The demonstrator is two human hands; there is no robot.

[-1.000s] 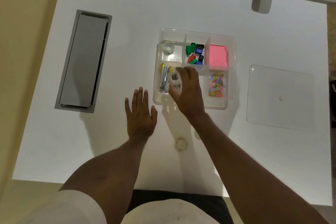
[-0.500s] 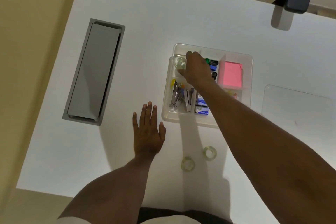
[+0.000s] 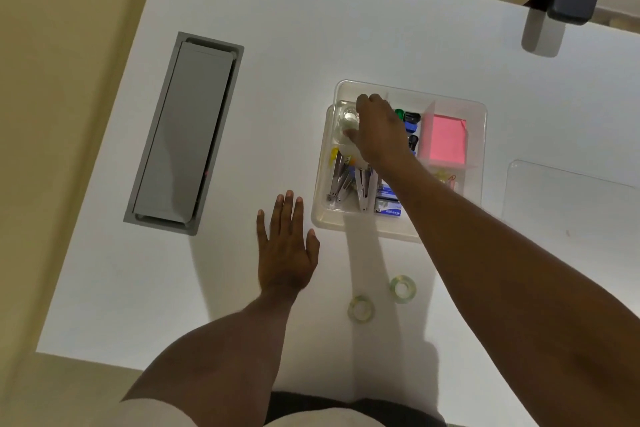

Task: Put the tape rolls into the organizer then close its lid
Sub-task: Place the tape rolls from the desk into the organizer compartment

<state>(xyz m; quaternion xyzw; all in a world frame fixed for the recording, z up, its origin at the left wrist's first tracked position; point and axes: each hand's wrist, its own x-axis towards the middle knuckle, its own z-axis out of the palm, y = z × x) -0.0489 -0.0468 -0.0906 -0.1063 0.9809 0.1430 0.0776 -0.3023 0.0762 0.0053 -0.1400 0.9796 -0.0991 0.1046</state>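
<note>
Tape rolls (image 3: 360, 308) are waiting on the desk (image 3: 311, 28) while the right hand (image 3: 379, 130), seemingly gripping one, is reaching into the organizer (image 3: 481, 149); the left hand (image 3: 285, 250) is lying flat, empty, steadying.

Bare forearms, a white short sleeve (image 3: 156, 409), dark trousers (image 3: 301, 404).

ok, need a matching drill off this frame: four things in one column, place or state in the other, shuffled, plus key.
Things:
1. lid
2. left hand
3. right hand
4. pink sticky notes

Places or states:
A. flat on the table, fingers spread
B. reaching into the organizer's far-left compartment
C. far-right compartment
D. on the table, right of the organizer

Pairs: 1-D, 2-A, 3-B, 4-C
</note>
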